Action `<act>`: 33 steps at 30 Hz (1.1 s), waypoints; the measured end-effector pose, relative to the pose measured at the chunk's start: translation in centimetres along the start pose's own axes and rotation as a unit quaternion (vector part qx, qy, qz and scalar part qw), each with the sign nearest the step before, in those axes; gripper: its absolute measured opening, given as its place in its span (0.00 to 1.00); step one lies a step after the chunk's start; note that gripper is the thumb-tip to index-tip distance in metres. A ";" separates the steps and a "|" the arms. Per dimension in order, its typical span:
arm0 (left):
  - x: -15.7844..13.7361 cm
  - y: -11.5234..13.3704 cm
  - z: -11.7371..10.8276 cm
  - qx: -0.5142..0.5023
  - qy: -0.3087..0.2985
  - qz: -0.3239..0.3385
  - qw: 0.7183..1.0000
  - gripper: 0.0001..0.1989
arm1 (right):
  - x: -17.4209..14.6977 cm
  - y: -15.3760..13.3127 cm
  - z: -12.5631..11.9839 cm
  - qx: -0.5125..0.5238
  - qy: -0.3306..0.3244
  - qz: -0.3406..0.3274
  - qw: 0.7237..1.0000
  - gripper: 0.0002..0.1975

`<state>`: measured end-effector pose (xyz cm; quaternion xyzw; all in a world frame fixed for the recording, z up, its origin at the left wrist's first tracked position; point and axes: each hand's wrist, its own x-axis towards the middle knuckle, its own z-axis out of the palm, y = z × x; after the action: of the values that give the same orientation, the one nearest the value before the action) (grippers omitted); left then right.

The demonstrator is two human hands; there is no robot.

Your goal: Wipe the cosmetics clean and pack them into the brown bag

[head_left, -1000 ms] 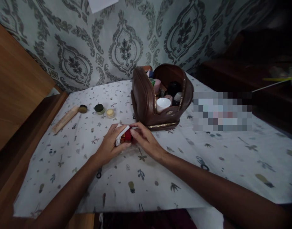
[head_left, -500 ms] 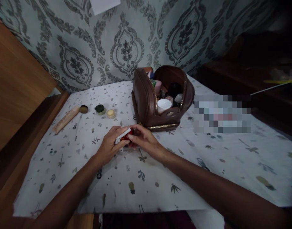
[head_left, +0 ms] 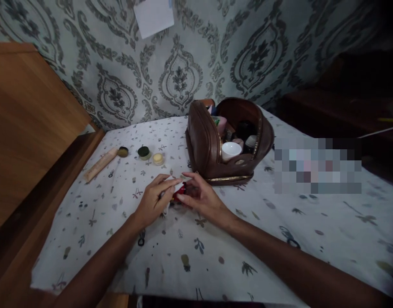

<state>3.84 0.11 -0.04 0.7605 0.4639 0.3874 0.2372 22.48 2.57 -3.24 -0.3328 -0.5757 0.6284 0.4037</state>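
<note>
"What's nearest on your feed?"

"The tabletop (head_left: 183, 239), white and leaf-printed. Past it, just off mid-picture toward seven o'clock, I have the red thing (head_left: 181, 189), held between two hands."

"How do those stand?"

"I see the left hand (head_left: 154, 199) with fingers bent and bunched on a white cloth (head_left: 177, 185) against the red thing. The right hand (head_left: 205, 197) is half curled, thumb on the red surface. I can't make out its fingertips' grip behind, nor how much of the thing is covered."

"And around them, clock centred on the hands?"

"Near eleven o'clock I get a yellow pot (head_left: 158, 159); just past it, a jar (head_left: 144, 152) with a dark lid. Between nine and ten lies a tube (head_left: 102, 165), dark end pointing away from me."

"Farther?"

"Between one and two stands the brown bag (head_left: 202, 139), gaping open, a white cup (head_left: 231, 149) among its contents. Toward three, something pixelated (head_left: 317, 167) that I can't read. Behind it all, a patterned backdrop (head_left: 180, 79), with paper (head_left: 155, 19) near twelve."
</note>
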 end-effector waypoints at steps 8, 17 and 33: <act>0.5 -0.2 -0.3 -0.150 0.012 -0.182 0.972 0.12 | -1.5 -0.2 0.1 -0.253 -0.060 -0.125 0.957 0.40; 0.8 -0.3 0.4 -0.329 0.080 -0.346 0.875 0.17 | -1.0 0.2 0.4 -0.170 -0.027 -0.197 0.965 0.28; 0.1 0.9 0.5 -0.274 -0.048 -0.269 0.922 0.31 | -1.4 -0.5 0.4 -0.333 0.083 -0.187 0.920 0.34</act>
<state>4.76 -0.26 0.36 0.5304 0.5147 0.3838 0.5536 22.82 1.17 -2.79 -0.3852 -0.7681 0.2832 0.4260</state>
